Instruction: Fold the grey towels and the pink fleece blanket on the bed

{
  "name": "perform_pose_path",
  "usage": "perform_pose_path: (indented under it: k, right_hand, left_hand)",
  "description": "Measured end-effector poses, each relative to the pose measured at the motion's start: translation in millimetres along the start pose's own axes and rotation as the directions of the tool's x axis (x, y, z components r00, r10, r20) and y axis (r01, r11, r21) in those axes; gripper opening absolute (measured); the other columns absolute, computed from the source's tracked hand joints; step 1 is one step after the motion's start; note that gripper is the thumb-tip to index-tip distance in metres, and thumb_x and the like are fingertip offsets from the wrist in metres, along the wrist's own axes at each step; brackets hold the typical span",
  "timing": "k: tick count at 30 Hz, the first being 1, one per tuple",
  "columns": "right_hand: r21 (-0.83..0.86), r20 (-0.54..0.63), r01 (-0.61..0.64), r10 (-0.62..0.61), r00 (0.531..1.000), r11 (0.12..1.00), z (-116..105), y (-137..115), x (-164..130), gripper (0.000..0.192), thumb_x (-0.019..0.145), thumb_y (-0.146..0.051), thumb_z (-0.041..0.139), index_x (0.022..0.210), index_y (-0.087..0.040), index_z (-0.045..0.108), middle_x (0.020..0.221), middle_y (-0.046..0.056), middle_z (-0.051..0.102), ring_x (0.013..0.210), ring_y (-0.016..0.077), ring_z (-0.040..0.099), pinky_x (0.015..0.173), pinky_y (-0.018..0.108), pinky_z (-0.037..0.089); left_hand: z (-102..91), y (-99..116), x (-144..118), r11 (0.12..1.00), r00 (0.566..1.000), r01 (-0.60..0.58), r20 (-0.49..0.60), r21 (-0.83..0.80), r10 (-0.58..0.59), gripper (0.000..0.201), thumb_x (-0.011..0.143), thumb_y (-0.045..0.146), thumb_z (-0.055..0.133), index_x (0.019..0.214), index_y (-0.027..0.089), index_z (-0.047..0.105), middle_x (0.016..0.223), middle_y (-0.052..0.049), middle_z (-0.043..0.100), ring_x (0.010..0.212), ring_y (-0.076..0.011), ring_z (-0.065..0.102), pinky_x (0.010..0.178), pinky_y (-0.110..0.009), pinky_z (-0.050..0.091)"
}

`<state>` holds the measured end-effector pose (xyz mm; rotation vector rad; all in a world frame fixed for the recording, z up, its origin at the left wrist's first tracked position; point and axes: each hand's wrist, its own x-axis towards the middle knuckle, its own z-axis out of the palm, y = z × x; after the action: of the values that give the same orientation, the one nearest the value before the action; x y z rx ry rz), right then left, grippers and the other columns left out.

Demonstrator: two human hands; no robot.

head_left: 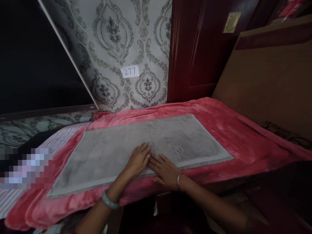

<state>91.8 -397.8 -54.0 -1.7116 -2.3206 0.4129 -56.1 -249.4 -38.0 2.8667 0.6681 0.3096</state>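
The left hand [138,159] lies palm down on the grey towel [136,148], fingers extended, close together and flat against the cloth, gripping nothing. The right hand [165,171] lies palm down just beside it, fingers likewise straight and spread slightly, resting across the towel's near edge; its fingertips meet those of the left hand near the middle of that edge. The left wrist carries a pale green bangle [109,201], and the right wrist carries a thin silver bracelet [178,180]. The grey towel is spread flat in a single rectangular layer, long side running left to right, with a small embroidered mark [179,150] just to the right of the hands. The towel lies on a pink plush blanket [234,136] that covers the work surface and hangs over its near edge. At the left, a striped cloth [58,139] shows beside the blanket. Behind the surface stands a wall with grey ornamental wallpaper [114,35], bearing a white label [130,71] marked 277. A dark screen [31,58] occupies the upper left, a dark red wooden door [195,48] stands right of the wallpaper, and a large cardboard box [268,84] leans at the far right, touching the blanket's edge.
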Motion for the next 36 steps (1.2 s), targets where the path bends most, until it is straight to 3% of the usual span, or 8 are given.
perform_pose_path:
  k: [5,10,17,20,24,31,33,36]
  right_hand:
    - [0.055,-0.013,-0.016,0.016,1.000,0.998,-3.9,0.4,1.7,0.075,0.099,-0.054,0.046,0.162,-0.022,0.020,0.166,0.009,0.021,0.155,0.0258,0.008,0.125,0.052,0.004]
    - [0.114,-0.014,-0.008,0.010,1.000,0.993,-3.7,-2.4,-3.2,0.075,0.099,-0.055,0.048,0.162,-0.025,0.020,0.167,0.006,0.017,0.155,0.0243,0.004,0.125,0.051,0.001]
    - [0.364,-0.108,0.099,-0.063,0.992,0.926,-64.9,54.1,14.5,0.057,0.102,-0.053,0.040,0.151,-0.025,0.047,0.147,0.007,0.056,0.136,0.0223,0.050,0.116,0.042,0.036]
    - [0.173,-0.305,-0.060,0.111,0.946,0.983,-100.1,104.6,53.4,0.061,0.101,-0.047,0.042,0.156,-0.021,0.038,0.157,0.010,0.042,0.145,0.0253,0.039,0.120,0.047,0.030]
    - [-0.073,-0.219,-0.355,0.332,0.918,0.932,-104.2,145.9,95.7,0.066,0.101,-0.044,0.044,0.160,-0.018,0.029,0.165,0.013,0.022,0.153,0.0307,0.017,0.122,0.055,0.018]
    - [-0.135,0.034,0.036,-0.032,0.999,0.990,-71.4,139.4,77.8,0.073,0.098,-0.058,0.047,0.160,-0.026,0.026,0.166,0.009,0.019,0.154,0.0301,0.014,0.123,0.056,0.013]
    - [-0.144,-0.002,-0.013,0.013,1.000,0.989,-82.0,148.1,73.4,0.068,0.099,-0.057,0.047,0.159,-0.028,0.031,0.166,0.007,0.023,0.153,0.0280,0.018,0.123,0.053,0.014]
    - [-0.162,-0.144,-0.337,0.316,0.938,0.927,-102.7,176.0,73.0,0.061,0.102,-0.051,0.040,0.158,-0.027,0.033,0.166,0.010,0.023,0.153,0.0305,0.018,0.122,0.057,0.016]
  left_hand:
    - [-8.9,0.1,84.3,0.982,0.953,-0.170,0.266,0.087,0.142,0.057,0.099,0.040,0.045,0.154,0.027,0.038,0.165,-0.007,0.027,0.153,-0.0284,0.021,0.123,-0.060,0.016]
    - [-11.8,-31.7,133.0,0.971,0.986,0.085,0.119,0.225,-0.114,0.058,0.100,0.047,0.038,0.155,0.028,0.036,0.165,-0.007,0.027,0.153,-0.0317,0.023,0.120,-0.064,0.020]
    - [-2.3,-54.4,130.2,0.956,0.984,0.177,-0.014,0.233,-0.179,0.059,0.100,0.049,0.034,0.156,0.029,0.036,0.164,-0.006,0.031,0.151,-0.0345,0.025,0.118,-0.065,0.023]
    - [-1.1,-54.9,127.8,0.966,0.990,0.141,-0.027,0.216,-0.139,0.057,0.100,0.045,0.034,0.155,0.027,0.038,0.163,-0.005,0.034,0.151,-0.0319,0.027,0.120,-0.062,0.022]
    - [-3.2,-57.8,130.0,0.972,0.989,0.143,0.002,0.185,-0.145,0.057,0.100,0.036,0.034,0.156,0.028,0.034,0.163,-0.002,0.032,0.152,-0.0304,0.026,0.120,-0.063,0.023]
    - [-1.5,-59.9,135.3,0.962,0.988,0.153,-0.028,0.227,-0.151,0.055,0.098,0.030,0.034,0.152,0.030,0.043,0.160,-0.003,0.038,0.149,-0.0309,0.031,0.119,-0.062,0.026]
    - [-0.9,-60.4,137.1,0.959,0.988,0.156,-0.018,0.235,-0.156,0.055,0.098,0.031,0.033,0.152,0.029,0.042,0.161,-0.002,0.037,0.150,-0.0313,0.031,0.118,-0.064,0.026]
    - [-1.5,-61.3,139.6,0.954,0.987,0.155,-0.004,0.257,-0.160,0.056,0.099,0.032,0.031,0.153,0.027,0.041,0.162,-0.003,0.034,0.150,-0.0315,0.030,0.119,-0.063,0.025]
